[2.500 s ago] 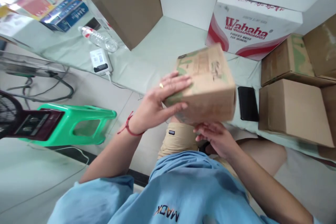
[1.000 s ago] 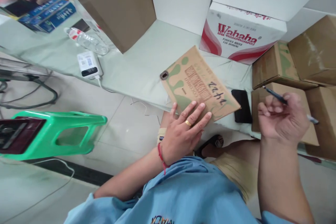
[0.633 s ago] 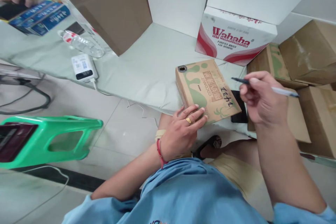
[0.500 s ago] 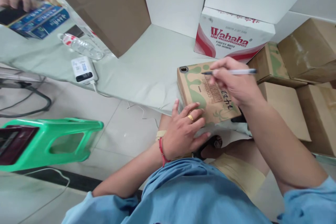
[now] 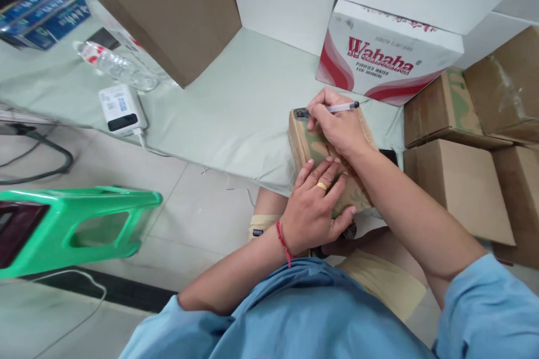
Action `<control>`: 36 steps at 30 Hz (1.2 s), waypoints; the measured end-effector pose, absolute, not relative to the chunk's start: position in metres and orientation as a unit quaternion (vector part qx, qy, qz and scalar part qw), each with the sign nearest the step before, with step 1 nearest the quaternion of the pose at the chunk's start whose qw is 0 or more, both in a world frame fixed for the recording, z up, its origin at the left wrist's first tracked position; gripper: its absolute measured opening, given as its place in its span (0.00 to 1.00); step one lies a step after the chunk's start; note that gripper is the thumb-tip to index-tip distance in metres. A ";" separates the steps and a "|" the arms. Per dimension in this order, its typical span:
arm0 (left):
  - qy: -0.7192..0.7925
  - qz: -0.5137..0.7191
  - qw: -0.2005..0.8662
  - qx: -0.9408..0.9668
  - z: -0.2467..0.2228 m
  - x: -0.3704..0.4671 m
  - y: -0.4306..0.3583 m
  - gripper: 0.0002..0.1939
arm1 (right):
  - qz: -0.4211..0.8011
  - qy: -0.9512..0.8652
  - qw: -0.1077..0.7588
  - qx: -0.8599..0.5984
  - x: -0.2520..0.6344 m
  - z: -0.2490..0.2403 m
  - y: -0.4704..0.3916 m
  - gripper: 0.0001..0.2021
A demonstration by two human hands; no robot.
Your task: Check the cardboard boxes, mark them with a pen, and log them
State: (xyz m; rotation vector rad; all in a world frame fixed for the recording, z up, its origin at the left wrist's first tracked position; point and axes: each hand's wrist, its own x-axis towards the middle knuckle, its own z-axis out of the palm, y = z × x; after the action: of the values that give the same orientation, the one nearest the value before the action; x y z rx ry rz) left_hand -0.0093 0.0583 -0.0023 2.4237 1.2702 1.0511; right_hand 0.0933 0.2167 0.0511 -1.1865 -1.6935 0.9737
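A brown cardboard box [image 5: 298, 143] with green print lies at the table's near edge, in front of my body. My left hand [image 5: 315, 199], a gold ring on one finger, rests on its top with the fingers spread. In my right hand [image 5: 339, 126] is a pen [image 5: 343, 107], pinched between thumb and fingers. The pen's tip is hidden behind my fingers, close to a dark inked patch [image 5: 300, 114] at the box's far left corner. My right hand and forearm cover much of the printed top.
A white Wahaha carton [image 5: 374, 56] stands behind the box, and several brown cartons [image 5: 471, 179] are stacked at the right. Leftward lie a white power bank [image 5: 122, 109] with a cable, a plastic bottle [image 5: 115, 67] and blue boxes [image 5: 54, 19]. A green stool [image 5: 80, 224] stands on the floor.
My right hand has moved left with the pen, from above the box's printed middle to its far left corner. My left hand stays on the box. A person's hand at upper left is mostly out of view.
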 end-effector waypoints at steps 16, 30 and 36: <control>0.432 0.370 0.104 0.816 -0.001 -0.009 0.059 0.27 | 0.391 -0.686 0.389 -0.475 0.092 0.054 0.216 0.08; 0.429 0.371 0.108 0.816 0.000 -0.010 0.059 0.27 | 0.309 -0.640 0.467 -0.527 0.097 0.047 0.220 0.17; 0.432 0.369 0.115 0.815 0.000 -0.009 0.059 0.26 | 0.322 -0.634 0.479 -0.514 0.099 0.041 0.224 0.12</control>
State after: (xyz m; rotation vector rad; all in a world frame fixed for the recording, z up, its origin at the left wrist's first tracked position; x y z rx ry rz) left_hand -0.0093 0.0588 -0.0003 2.3878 1.2656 1.0825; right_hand 0.0991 0.2241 0.0410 -1.2555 -1.5468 0.7871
